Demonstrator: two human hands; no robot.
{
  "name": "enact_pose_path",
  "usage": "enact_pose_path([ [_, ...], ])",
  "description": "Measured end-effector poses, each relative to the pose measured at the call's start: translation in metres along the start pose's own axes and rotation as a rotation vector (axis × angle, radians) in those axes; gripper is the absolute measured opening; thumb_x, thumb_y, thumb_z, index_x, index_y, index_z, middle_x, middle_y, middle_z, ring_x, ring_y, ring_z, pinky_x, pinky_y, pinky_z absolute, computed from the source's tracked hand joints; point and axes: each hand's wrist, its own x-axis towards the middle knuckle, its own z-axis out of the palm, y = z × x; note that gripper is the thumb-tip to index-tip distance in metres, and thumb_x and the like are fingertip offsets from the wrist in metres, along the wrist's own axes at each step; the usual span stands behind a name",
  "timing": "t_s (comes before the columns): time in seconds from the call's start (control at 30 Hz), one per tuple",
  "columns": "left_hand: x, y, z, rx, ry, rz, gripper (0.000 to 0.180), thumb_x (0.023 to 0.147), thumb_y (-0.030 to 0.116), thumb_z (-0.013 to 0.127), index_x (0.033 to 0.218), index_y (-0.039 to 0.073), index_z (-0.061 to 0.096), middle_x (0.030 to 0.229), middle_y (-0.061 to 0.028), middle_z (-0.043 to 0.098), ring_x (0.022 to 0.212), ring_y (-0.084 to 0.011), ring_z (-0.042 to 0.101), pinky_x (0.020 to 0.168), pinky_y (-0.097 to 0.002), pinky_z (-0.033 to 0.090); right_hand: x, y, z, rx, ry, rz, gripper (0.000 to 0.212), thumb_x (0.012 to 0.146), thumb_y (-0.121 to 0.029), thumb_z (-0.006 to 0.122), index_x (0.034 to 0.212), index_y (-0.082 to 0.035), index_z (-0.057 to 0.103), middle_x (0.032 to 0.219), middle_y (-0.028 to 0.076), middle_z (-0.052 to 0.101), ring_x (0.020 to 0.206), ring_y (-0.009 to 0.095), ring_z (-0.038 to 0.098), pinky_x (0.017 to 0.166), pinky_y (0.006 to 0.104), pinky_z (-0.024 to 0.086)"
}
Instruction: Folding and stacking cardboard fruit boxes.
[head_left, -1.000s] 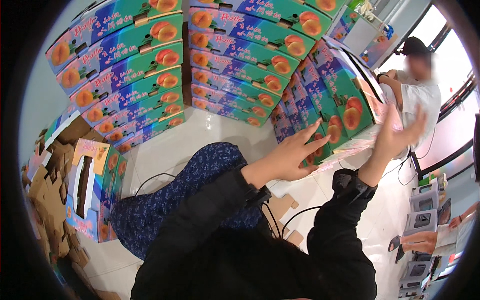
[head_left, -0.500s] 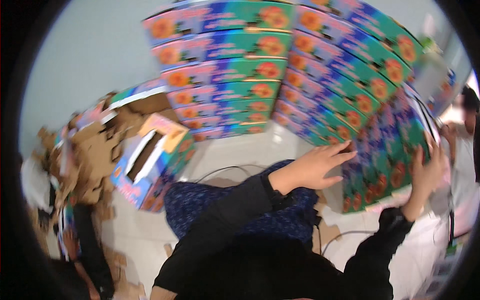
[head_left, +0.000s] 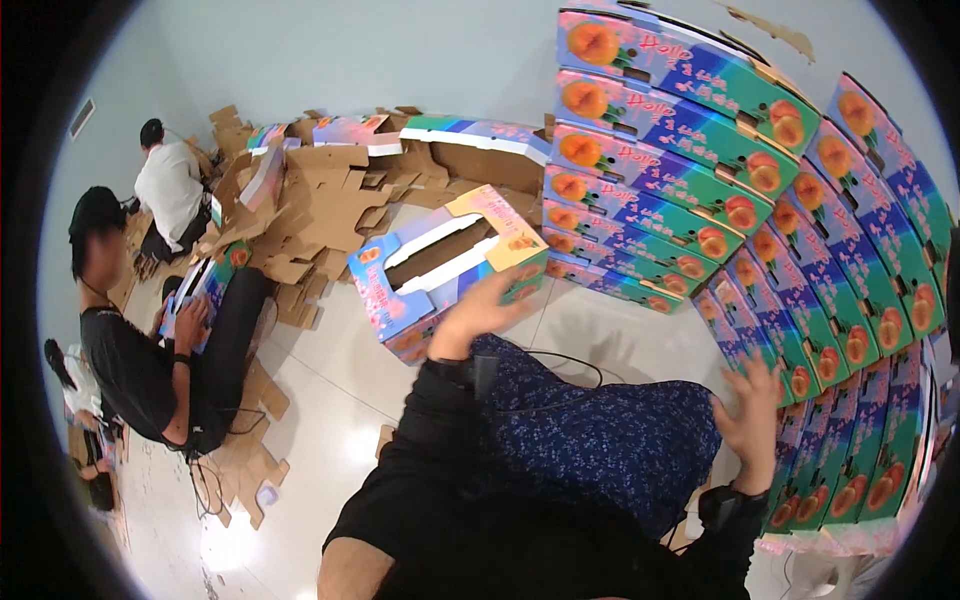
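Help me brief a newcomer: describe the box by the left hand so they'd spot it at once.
Find the tall box stacks on the right. Left of them, by the left hand, one box sits on the floor. Unlike those stacked, it stands alone, its white-edged opening facing up.

Two hands (head_left: 482, 313) (head_left: 750, 418), three box stacks (head_left: 650, 150) (head_left: 838, 235) (head_left: 850, 450)

I get bright light, white glare on the floor (head_left: 325, 385), faint shadows there, and stacked boxes (head_left: 838, 235) bowed by fisheye distortion.
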Motion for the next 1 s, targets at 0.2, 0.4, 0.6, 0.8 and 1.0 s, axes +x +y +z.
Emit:
enact_pose_path([
  [0.2, -0.063, -0.139, -0.040, 0.516, 0.297, -0.594, 0.100, 0.068, 0.049, 0.076, 0.148, 0.011, 0.031, 0.149, -0.0263, 0.033, 0.141, -0.0411, 0.026, 0.113, -0.0548, 0.021, -0.010, -0.001, 0.073, 0.037, -0.301, 0.166, 0.056, 0.077, -0.036, 0.070, 0.126, -0.011, 0.059, 0.143, 0.020, 0.042, 0.140, 0.040, 0.027, 0.114, 0.0605, 0.012],
  [0.4, -0.059, -0.124, -0.039, 0.678, 0.240, -0.625, 0.123, 0.051, 0.049, 0.085, 0.151, 0.012, 0.024, 0.148, -0.0243, 0.031, 0.143, -0.0373, 0.018, 0.110, -0.0666, 0.007, -0.038, 0.003, 0.120, -0.009, -0.204, 0.255, 0.052, 0.078, -0.043, 0.067, 0.118, -0.010, 0.065, 0.136, 0.018, 0.050, 0.132, 0.039, 0.038, 0.110, 0.0586, 0.021],
  [0.6, -0.031, -0.112, -0.038, 0.752, 0.284, -0.494, 0.114, 0.045, 0.055, 0.086, 0.139, 0.009, 0.043, 0.131, -0.0163, 0.047, 0.126, -0.0354, 0.042, 0.112, -0.0583, 0.016, -0.038, -0.002, 0.129, -0.003, -0.002, 0.247, 0.041, 0.077, -0.038, 0.067, 0.105, -0.008, 0.069, 0.123, 0.014, 0.060, 0.121, 0.033, 0.050, 0.105, 0.0517, 0.029],
  [0.8, -0.040, -0.093, -0.045, 0.705, 0.354, -0.449, 0.100, 0.044, 0.050, 0.088, 0.128, 0.009, 0.052, 0.121, -0.0125, 0.052, 0.119, -0.0350, 0.045, 0.110, -0.0512, 0.024, -0.041, -0.003, 0.127, 0.022, 0.027, 0.264, 0.041, 0.076, -0.038, 0.067, 0.104, -0.007, 0.069, 0.122, 0.014, 0.061, 0.121, 0.033, 0.050, 0.106, 0.0502, 0.029],
  [1.0, -0.079, -0.076, -0.055, 0.659, 0.501, -0.337, 0.097, 0.042, 0.043, 0.089, 0.124, 0.008, 0.053, 0.116, -0.0140, 0.052, 0.114, -0.0356, 0.045, 0.103, -0.0487, 0.029, -0.042, -0.001, 0.128, 0.034, 0.033, 0.257, 0.040, 0.076, -0.037, 0.067, 0.103, -0.007, 0.069, 0.121, 0.014, 0.062, 0.120, 0.033, 0.050, 0.106, 0.0496, 0.028],
])
